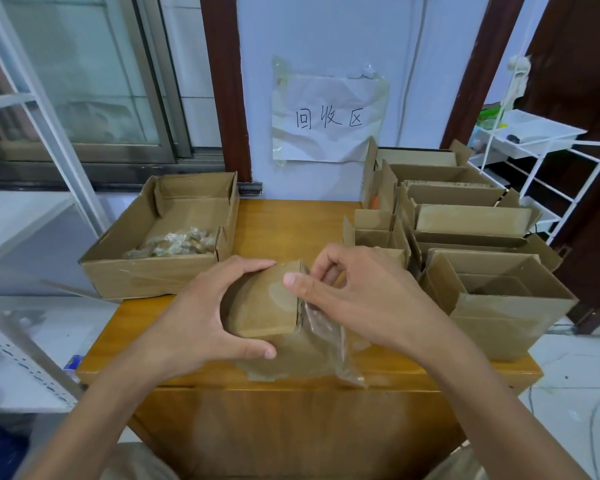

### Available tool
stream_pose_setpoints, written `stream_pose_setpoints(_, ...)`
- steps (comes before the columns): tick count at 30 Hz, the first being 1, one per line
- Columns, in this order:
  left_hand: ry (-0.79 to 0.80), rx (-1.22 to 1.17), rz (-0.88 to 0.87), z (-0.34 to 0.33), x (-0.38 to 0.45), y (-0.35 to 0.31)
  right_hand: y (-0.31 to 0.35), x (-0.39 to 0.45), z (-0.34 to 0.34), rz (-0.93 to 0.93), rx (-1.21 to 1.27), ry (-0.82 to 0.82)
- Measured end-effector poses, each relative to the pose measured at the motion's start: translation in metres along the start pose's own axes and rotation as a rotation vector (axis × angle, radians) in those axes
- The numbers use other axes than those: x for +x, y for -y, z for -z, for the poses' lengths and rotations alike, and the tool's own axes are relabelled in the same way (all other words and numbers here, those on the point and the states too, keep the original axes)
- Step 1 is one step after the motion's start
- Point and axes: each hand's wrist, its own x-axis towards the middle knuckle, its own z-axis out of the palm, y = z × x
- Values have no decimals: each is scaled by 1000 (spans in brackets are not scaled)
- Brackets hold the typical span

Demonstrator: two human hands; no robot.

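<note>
**Tape removal from small carton**

The small carton [267,306] sits on the counter [284,223] near its front edge. The left hand [191,317] grips the carton's left side. The right hand's [361,292] fingers [321,271] pinch the clear tape strip [326,334] at its right edge.

The left hand [201,313] covers the nine o'clock side of the small box [267,306], and the shut flaps hide its inside. The curled fingertips of the right hand [357,292] slip behind the clear tape [323,327] at the box's three o'clock edge. Both forearms run off at six o'clock. In the open carton [153,275] at ten o'clock, the crumpled heap [174,244] is too blurred to identify. The nested cartons [482,220] at two o'clock hide each other's insides.
</note>
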Motion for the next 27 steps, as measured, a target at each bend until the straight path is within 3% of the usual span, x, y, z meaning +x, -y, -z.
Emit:
stream_pose_setpoints(3, 12, 31, 2, 3, -5, 0, -2, -4, 0, 72, 0, 8)
stream_pose_setpoints(12, 120, 48, 54, 24, -20, -6, -31, -7, -8, 156, 595, 99)
stream_pose_setpoints(14, 108, 84, 11, 22, -20, -7, -31, -11, -14, 108, 711, 41)
stream_pose_setpoints(16, 86, 132, -38, 19, -17, -9, -30, -16, -23, 99, 663, -90)
stream_pose_setpoints(21, -28, 271, -246, 10, -12, -3, -27, -28, -40, 263, 43, -217)
stream_pose_setpoints(27, -77, 411, -381, 0, -18, 9, -37, -18, -44, 449, 206, -262)
